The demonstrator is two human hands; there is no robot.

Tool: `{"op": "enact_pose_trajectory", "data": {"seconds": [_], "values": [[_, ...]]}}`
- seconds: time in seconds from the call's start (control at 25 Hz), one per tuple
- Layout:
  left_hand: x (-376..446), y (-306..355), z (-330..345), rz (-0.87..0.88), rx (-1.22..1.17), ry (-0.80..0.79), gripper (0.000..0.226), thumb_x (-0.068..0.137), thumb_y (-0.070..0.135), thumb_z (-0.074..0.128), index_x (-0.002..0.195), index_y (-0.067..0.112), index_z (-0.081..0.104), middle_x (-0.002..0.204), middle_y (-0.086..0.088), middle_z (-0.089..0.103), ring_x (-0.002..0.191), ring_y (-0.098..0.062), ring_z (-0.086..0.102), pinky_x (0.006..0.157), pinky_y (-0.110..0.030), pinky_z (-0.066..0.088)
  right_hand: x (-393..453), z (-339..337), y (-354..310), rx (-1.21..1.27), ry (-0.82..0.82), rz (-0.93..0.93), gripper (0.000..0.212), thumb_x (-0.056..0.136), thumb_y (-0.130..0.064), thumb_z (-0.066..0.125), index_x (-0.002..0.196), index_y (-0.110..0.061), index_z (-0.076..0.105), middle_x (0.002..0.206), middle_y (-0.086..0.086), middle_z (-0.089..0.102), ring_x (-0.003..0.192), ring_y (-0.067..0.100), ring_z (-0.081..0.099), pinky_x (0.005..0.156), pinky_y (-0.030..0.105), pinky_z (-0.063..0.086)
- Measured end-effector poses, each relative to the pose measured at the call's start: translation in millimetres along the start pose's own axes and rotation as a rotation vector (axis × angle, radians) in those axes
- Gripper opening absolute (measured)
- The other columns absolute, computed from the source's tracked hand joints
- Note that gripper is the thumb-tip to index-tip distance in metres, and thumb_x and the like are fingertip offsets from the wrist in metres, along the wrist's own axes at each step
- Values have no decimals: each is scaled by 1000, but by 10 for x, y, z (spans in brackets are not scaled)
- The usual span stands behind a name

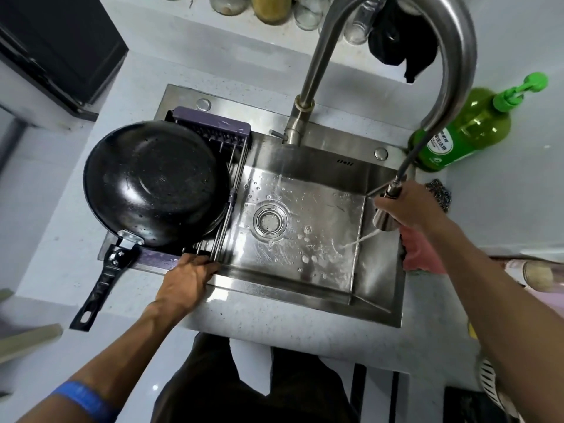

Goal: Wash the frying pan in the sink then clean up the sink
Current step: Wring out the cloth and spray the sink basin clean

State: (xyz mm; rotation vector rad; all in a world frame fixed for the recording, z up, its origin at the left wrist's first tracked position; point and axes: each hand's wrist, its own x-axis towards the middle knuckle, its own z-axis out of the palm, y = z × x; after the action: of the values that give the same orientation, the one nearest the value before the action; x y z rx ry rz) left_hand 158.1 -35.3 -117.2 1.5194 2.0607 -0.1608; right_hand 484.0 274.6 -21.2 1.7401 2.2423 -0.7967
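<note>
The black frying pan [155,181] lies upside down on a purple drying rack [213,126] over the left end of the steel sink [308,166], its handle [100,285] pointing toward me. My left hand [189,276] grips the rack's near edge. My right hand [409,206] holds the pull-out spray head [386,219] of the tap [308,87]. A thin jet of water runs from it onto the wet sink floor near the right wall. The drain [270,219] is uncovered.
A green pump bottle of dish soap [467,129] stands right of the sink, with a steel scourer [439,190] and a pink cloth [418,254] beside the right rim. Glass jars [274,7] line the back wall. A black appliance [58,47] sits at the far left.
</note>
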Motion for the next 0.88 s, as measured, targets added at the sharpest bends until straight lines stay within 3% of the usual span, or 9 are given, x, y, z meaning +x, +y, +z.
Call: {"op": "enact_pose_trajectory", "data": {"seconds": [0.32,0.64,0.8,0.88], "values": [[-12,-7,-44,24,-12,-30,46,87,20,58,131,36,57,137,7,54,127,-21,39,98,-35,48,-169,-35,-141,23,-80,-11,31,90,-29,69,65,-11,62,71,13,67,65,29,64,74,47,56],[-19,-11,-48,27,-17,-19,39,89,24,56,125,38,61,130,8,57,121,-22,43,91,-37,52,-313,-25,-296,79,-173,43,26,86,-23,70,66,-8,63,60,9,64,53,22,60,57,31,49],[-16,-11,-44,35,3,-25,39,89,25,59,126,37,60,131,8,57,122,-22,42,91,-36,52,-405,63,-358,138,-187,44,27,87,-18,69,63,-8,63,44,0,59,35,10,53,43,24,44],[-24,-10,-43,36,-3,-17,39,87,25,62,125,36,61,130,7,58,121,-22,43,90,-35,52,-455,164,-429,188,-186,18,24,87,-16,70,65,-8,65,49,1,62,37,8,55,44,25,46]]}}
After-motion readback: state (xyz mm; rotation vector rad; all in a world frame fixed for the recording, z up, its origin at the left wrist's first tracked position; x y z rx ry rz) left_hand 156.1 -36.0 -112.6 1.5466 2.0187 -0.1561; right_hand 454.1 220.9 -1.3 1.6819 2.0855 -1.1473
